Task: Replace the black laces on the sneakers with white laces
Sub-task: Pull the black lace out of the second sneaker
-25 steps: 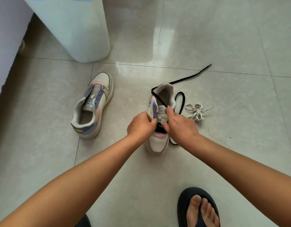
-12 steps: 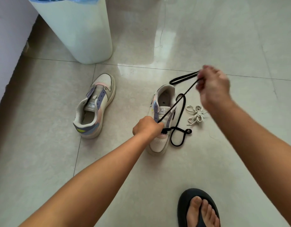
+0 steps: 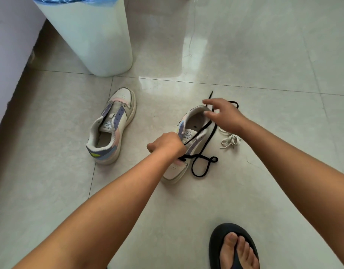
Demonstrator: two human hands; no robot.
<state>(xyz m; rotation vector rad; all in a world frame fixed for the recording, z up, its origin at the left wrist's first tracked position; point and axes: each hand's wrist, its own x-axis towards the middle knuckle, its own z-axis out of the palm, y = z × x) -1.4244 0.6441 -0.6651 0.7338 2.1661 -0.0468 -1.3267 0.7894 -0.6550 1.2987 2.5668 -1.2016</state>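
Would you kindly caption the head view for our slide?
Left hand steadies a sneaker while the open right hand reaches over its loosened black lace.

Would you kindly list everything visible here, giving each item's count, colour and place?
Sneakers: two, white with lilac and pink panels; unlaced sneaker left, sneaker being unlaced centre.
Black lace: one, black, partly threaded, looping onto the floor right of the centre sneaker.
White laces: one bundle, right of that sneaker.
Bin: one, white with blue liner, top left.
Floor: pale glossy tiles.
Sandal: one, dark, on a foot, bottom right.
Left hand: curled at the centre sneaker's eyelets.
Right hand: fingers spread above the sneaker's heel.
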